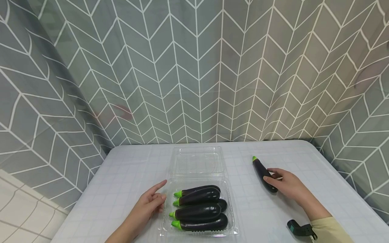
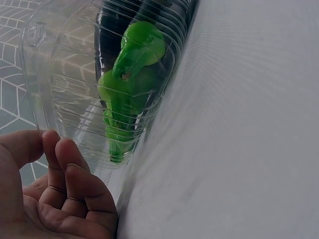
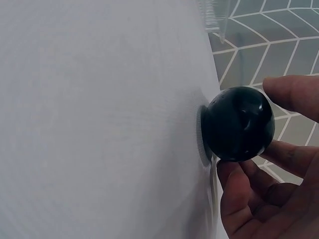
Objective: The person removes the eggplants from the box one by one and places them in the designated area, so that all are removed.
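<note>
Most of our eggplants (image 1: 199,212) already sit in the clear clamshell box (image 1: 231,209), its lid (image 1: 197,162) open; one eggplant (image 1: 261,170) is outside, rightward, pinched by our right hand (image 1: 285,184); our left hand (image 1: 148,204) waits beside the box, index extended, other fingers loosely bent.

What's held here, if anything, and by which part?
The right hand pinches the lone eggplant on its half nearer the rounded end; the left hand appears to hold nothing.
</note>
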A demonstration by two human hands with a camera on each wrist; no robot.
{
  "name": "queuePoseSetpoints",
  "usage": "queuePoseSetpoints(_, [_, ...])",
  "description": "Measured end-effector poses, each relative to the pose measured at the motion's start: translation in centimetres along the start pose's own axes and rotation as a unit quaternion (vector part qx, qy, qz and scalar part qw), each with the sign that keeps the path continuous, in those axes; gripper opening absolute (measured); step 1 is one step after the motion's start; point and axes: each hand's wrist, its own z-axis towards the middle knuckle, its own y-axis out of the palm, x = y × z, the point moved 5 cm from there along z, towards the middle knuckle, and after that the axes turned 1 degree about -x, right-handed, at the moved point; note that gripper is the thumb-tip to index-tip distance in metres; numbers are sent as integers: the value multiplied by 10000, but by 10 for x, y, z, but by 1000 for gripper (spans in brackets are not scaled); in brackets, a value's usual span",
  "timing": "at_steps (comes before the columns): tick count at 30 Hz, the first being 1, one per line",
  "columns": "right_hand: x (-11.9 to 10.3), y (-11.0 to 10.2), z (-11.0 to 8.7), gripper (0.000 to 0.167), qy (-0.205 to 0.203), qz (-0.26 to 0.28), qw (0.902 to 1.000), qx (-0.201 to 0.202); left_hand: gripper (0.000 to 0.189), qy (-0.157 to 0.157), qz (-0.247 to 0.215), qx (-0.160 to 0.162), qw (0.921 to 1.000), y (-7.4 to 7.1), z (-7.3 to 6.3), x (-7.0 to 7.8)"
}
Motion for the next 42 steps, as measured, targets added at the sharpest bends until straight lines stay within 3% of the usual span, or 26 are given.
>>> queuePoseSetpoints(35, [-1,-2,-1,80,55,25,9999,-110,63,-95,94,7,9999,-2,-1,0])
queuePoseSetpoints(42, [-2,-13,-5,83,17,77,9999,-72,64,-47,54,-15,10000,-2,-1,0])
